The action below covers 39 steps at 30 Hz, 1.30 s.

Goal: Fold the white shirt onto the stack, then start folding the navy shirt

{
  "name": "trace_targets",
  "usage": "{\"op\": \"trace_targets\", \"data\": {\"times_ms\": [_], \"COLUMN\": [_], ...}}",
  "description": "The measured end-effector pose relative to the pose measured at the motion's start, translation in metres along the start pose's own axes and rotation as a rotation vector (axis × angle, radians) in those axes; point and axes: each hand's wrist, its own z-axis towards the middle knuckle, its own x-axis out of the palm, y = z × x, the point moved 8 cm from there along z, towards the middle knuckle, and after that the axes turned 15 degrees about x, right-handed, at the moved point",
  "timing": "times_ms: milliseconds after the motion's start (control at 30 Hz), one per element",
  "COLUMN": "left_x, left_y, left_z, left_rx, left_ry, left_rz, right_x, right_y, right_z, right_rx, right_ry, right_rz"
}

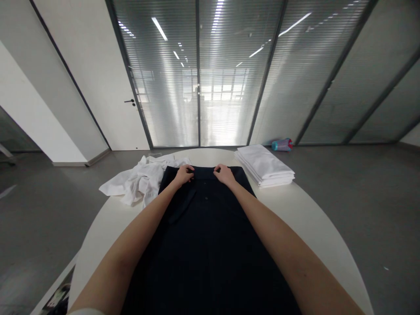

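A dark navy garment (206, 245) lies spread over the table, running from its far side down to the near edge of the view. Its far end has a straight band, with small round buttons or snaps below it along the middle and a narrow strip of cloth slanting at the left. My left hand (184, 174) pinches the band left of centre, thumb and fingers closed on the cloth. To the right of centre my right hand (224, 174) grips the same band in a similar pinch. What the garment is exactly, I cannot tell.
Crumpled white cloth (141, 177) lies at the table's left, partly over the edge. On the right sits a neat stack of folded white cloth (265, 165). The round white table (315, 236) has a curved rim. Beyond, a blue and red patterned bundle (281, 145) rests by the glass partition.
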Motion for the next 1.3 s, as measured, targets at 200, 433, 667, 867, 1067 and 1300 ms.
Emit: {"op": "trace_targets", "data": {"times_ms": [200,433,667,867,1067,1300], "left_x": [0.000,0.031,0.037,0.034,0.031,0.031], "left_y": [-0.023,-0.054,-0.043,-0.035,-0.032,-0.011], "left_z": [-0.017,-0.033,-0.029,-0.029,-0.030,-0.024], "left_rx": [0.214,0.627,0.574,0.460,0.442,0.289], "left_ry": [-0.110,0.139,0.235,0.240,0.180,0.273], "left_rz": [0.333,0.806,0.816,0.763,0.782,0.860], "right_x": [0.002,0.006,0.024,0.050,0.048,0.049], "right_y": [0.006,0.006,0.034,0.014,0.006,0.003], "right_z": [-0.020,-0.015,-0.042,-0.026,-0.020,-0.017], "right_rx": [-0.125,-0.224,-0.475,-0.305,-0.234,-0.183], "right_ry": [-0.252,-0.271,-0.262,0.074,0.082,0.061], "right_rz": [-0.256,-0.386,-0.504,-0.577,-0.595,-0.601]}}
